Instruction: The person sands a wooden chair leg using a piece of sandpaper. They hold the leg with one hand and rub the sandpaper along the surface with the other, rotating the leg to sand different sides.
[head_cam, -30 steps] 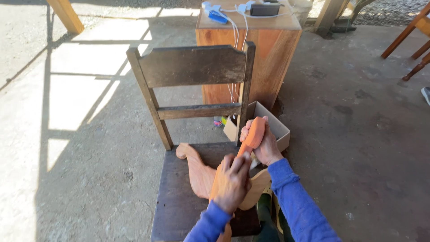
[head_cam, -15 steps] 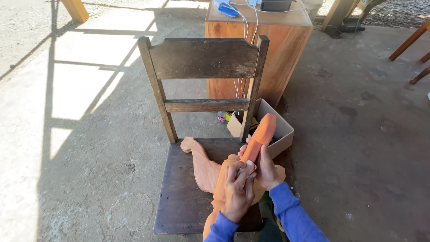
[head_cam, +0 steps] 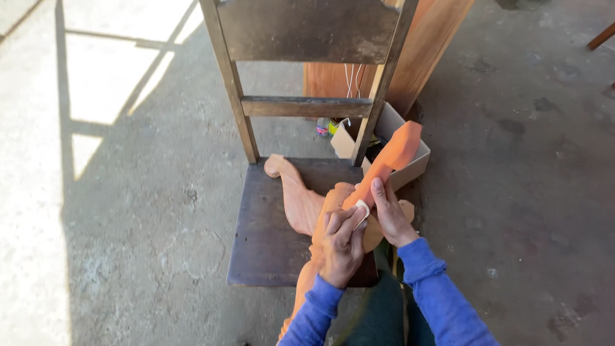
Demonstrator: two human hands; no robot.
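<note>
While left hand (head_cam: 341,247) pinches pale pad (head_cam: 362,210), right hand (head_cam: 389,214) clasping carved wooden piece (head_cam: 301,202): rub along grain, brace firmly on chair (head_cam: 266,243).

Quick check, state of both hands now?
Left hand: closed on a small pale pad, pressed to the carved wooden piece.
Right hand: holding the orange wooden piece.

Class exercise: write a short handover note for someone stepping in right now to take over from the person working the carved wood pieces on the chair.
Left hand: pressing a small pale pad against the carved wooden piece.
Right hand: steadying that piece from the side.
A second curved piece lies flat on the chair seat; a cardboard box sits behind the chair.
Done: cannot tell how much is rubbed.
Left: probably the remaining surfaces, then the second piece.
</note>
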